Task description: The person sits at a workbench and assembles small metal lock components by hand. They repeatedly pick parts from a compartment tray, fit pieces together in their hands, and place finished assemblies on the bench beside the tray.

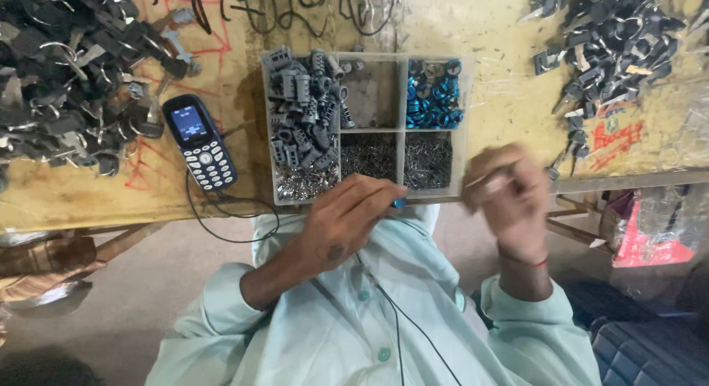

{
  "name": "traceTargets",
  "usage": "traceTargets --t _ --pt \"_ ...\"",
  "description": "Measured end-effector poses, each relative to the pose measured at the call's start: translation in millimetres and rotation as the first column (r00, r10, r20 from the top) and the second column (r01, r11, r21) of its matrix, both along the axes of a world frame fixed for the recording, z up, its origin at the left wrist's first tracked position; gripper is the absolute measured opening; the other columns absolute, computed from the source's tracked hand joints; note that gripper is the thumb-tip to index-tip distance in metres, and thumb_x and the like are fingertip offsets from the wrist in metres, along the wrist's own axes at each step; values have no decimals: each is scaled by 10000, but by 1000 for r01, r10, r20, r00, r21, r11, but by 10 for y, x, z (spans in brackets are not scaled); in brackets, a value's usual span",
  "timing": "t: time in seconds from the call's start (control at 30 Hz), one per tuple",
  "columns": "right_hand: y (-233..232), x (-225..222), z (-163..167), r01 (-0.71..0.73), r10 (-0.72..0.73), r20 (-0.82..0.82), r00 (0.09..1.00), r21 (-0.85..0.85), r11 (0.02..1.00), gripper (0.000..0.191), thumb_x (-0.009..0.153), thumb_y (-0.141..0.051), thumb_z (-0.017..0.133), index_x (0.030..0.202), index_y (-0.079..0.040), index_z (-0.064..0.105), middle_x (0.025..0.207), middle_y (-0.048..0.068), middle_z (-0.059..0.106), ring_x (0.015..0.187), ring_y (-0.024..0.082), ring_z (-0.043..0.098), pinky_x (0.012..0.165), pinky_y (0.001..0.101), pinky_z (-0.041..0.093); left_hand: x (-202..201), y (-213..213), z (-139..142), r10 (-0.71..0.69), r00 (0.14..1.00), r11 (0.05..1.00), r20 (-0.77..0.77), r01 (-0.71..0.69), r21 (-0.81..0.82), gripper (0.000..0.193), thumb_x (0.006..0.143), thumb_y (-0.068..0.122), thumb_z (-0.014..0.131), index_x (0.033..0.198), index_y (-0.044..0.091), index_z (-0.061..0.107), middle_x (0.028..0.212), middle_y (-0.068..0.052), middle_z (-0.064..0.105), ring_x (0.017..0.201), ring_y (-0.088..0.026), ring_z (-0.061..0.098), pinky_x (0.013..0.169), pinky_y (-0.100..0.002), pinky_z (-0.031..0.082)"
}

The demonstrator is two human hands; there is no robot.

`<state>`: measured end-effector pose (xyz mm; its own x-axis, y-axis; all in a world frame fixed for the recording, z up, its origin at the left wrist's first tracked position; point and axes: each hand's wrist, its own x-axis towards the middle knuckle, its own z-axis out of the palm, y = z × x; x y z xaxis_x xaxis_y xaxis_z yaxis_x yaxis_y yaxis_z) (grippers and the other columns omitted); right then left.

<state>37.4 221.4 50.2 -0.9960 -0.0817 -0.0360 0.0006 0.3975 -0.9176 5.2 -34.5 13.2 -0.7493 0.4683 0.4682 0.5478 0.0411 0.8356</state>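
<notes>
At the bench edge, both hands work right beside the parts tray (458, 120).
Left hand (347, 216) pinches a small blue piece (399, 203); right hand (506, 190) is blurred, fingers curled on something thin, can't tell what. One knock could probably spill those tiny pins (369, 155) off the edge.

A blue keypad phone (199, 141) is lying left of the tray (269, 127); dark key heaps (63, 68) are sprawling farther left.

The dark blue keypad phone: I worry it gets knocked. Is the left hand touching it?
Apart. The head view shows the dark blue keypad phone and the left hand separated by bare yellow tabletop.
</notes>
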Motion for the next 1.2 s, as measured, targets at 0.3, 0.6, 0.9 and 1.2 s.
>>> traceTargets --t 0.3,0.6,0.9,1.2 --pt "-541 213 139 -87 110 -41 993 364 927 413 951 68 623 1322 30 446 744 157 611 567 302 594 534 412 449 82 -203 89 23 992 991 -122 -39 -128 442 838 -45 721 1267 -74 618 1160 -164 646 1060 -323 659 930 -408 560" --pt "-573 231 242 -369 423 -16 906 460 808 689 856 34 584 1495 73 330 1126 284 707 838 412 699 615 465 548 91 -185 205 -155 979 984 133 165 -64 463 857 5 690 1296 -59 558 1140 -178 655 1094 -354 665 930 -407 561" --pt "-242 -289 231 337 167 -453 876 821 460 504 862 -11 638 1343 25 492 1155 281 611 1001 422 595 840 485 506 58 -666 130 310 951 714 1 -232 -661 222 918 155 668 1117 58 642 986 -113 647 928 -311 674 720 -443 546" --pt "-728 -350 -63 -257 410 -29 912 739 623 157 889 -187 687 922 -50 619 885 98 556 889 305 585 677 434 515 75 -578 137 252 968 758 22 -183 -626 132 903 53 620 1012 14 557 968 -168 598 930 -373 644 717 -487 524"
